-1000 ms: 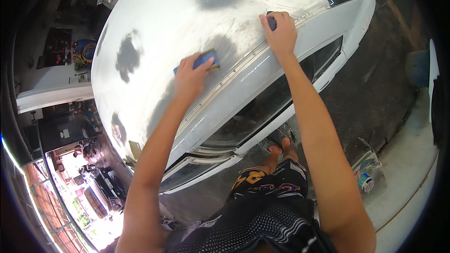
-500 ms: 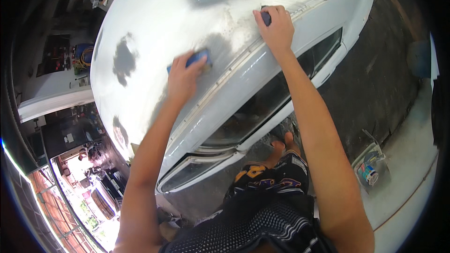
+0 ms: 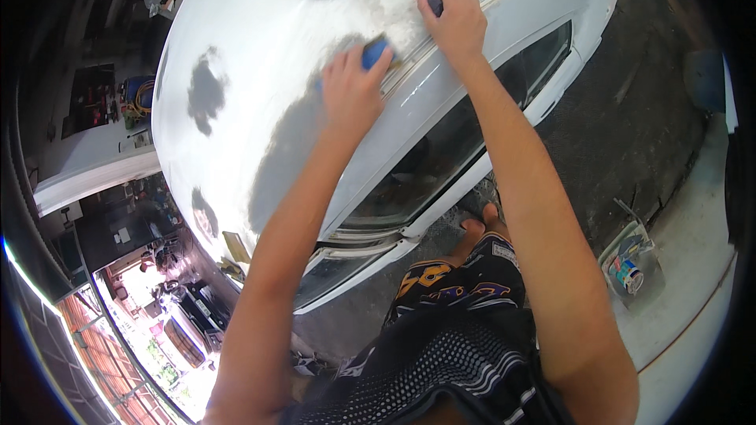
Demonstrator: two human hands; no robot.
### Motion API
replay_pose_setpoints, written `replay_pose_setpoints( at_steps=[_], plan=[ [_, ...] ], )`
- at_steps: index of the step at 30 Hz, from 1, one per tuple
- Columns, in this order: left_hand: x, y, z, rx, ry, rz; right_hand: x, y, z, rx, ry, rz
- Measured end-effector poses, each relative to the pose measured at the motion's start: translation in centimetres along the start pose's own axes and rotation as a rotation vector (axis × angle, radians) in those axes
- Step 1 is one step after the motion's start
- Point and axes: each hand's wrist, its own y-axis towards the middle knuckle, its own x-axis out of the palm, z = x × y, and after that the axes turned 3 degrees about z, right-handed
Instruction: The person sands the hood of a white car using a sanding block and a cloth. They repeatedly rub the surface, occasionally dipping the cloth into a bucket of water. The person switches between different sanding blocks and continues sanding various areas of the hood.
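Daylight floods in, burnt to white, through the open doorway beyond the car roof's lower left corner; the roof glares along its left edge, while the floor past its right side sits dim. Blur softens the left hand and blue sanding block. Fisheye distortion bends straight edges toward a black rim.

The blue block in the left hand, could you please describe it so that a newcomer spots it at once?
Find the big white car roof, then the left hand near its side edge. The blue block is gripped in that hand, partly hidden by it. Its blue colour sets it apart from the dark block in the right hand.
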Motion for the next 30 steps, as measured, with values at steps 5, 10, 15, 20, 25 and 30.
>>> replay_pose_setpoints(
  at_steps=[5, 10, 15, 20, 25, 30],
  plan=[
    [-0.1, -1.9, -1.6, -0.032, -0.092, -0.005, 0.1, -0.4, -0.3, 0.011, 0.077, 0.015],
    [-1.8, -5.8, -2.0, -0.014, -0.080, -0.042, -0.5, -0.2, 0.6, 0.077, -0.028, -0.009],
    [0.7, 2.5, 1.4, -0.052, -0.032, -0.022, 0.2, -0.2, -1.3, 0.033, 0.060, 0.009],
    [-2.4, -7.9, -1.3, -0.131, -0.093, -0.081, -0.2, -0.4, 1.3, 0.049, 0.014, 0.028],
    [0.0, -2.1, 1.2, -0.082, -0.036, 0.058, 0.0, 0.1, -0.8, 0.068, 0.012, 0.005],
    [-0.4, -1.9, 0.5, -0.069, -0.076, -0.017, 0.1, -0.1, -0.5, 0.056, 0.053, 0.002]
  ],
)
